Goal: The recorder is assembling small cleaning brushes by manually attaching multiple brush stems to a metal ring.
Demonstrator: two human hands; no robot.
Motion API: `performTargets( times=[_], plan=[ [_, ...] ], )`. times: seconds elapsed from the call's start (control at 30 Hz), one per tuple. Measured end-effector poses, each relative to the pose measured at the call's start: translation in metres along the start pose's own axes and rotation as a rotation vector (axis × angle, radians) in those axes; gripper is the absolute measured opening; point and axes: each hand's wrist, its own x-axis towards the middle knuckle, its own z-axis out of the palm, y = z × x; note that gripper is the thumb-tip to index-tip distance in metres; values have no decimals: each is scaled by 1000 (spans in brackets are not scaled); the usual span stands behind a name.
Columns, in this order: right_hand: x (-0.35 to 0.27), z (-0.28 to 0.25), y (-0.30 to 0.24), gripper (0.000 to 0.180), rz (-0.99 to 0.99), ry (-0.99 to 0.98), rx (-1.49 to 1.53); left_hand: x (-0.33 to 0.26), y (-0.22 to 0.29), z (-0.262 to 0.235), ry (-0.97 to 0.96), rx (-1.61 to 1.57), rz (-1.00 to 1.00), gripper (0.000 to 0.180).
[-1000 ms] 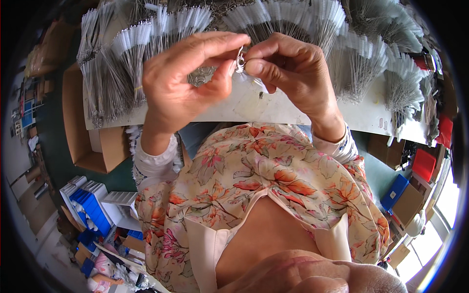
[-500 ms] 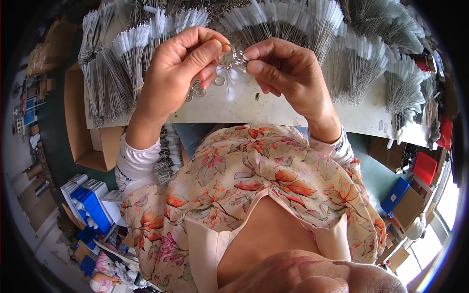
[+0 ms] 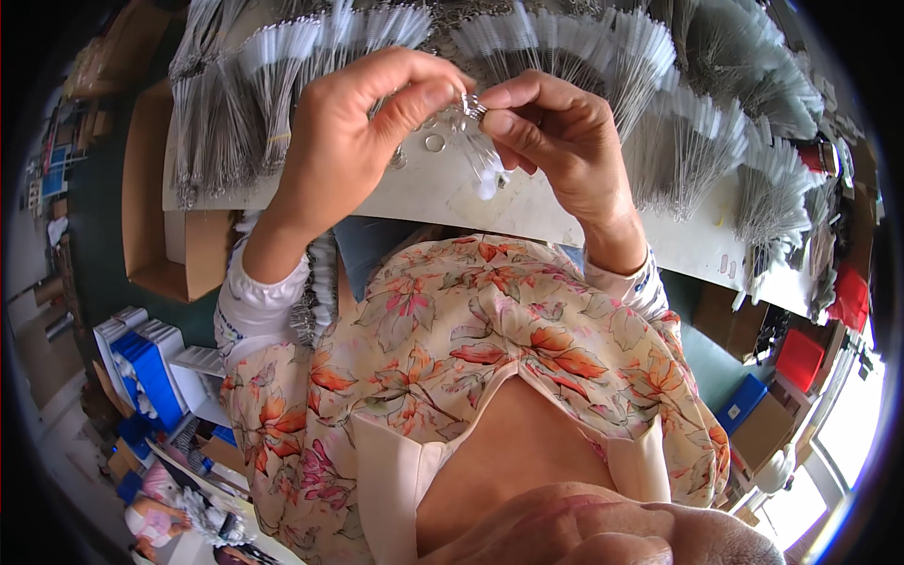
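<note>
Left hand (image 3: pixel 353 141) and right hand (image 3: pixel 556 141) are pinching a small metal ring (image 3: pixel 471 105) at twelve o'clock above the white table (image 3: pixel 424 193); steadying fingertips while threading seems wise.

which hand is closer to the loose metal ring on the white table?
Left. The left hand hangs just left of the ring, thumb nearly over it. The right hand sits farther right, pinching a small metal piece.

Two hands, left hand (image 3: pixel 344 141) and right hand (image 3: pixel 565 141); one small metal ring (image 3: pixel 434 143) below the fingers; many wire bundles (image 3: pixel 612 66) beyond them, too many to count; two cardboard boxes (image 3: pixel 155 226) left.
</note>
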Motion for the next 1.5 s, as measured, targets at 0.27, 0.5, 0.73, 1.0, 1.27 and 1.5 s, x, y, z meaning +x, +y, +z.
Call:
performTargets(
  times=[0.27,0.5,0.73,1.0,1.27,1.5],
  plan=[
    [13,35,34,13,-159,74,-10,-21,-5,3,326,-912,-210,20],
    [-3,31,46,15,-18,-13,-175,-76,28,-90,195,-564,-300,20],
    [-11,33,81,13,149,-119,-175,-172,-23,-57,-308,282,-575,13],
    [-11,44,89,13,344,-146,-279,-299,-201,-1,-638,727,-754,19],
    [-2,35,90,12,406,-136,-332,-217,-128,-8,-729,247,-786,36],
    [24,-7,39,13,212,-74,-263,-61,-59,-132,-521,-332,-563,29]
  ],
)
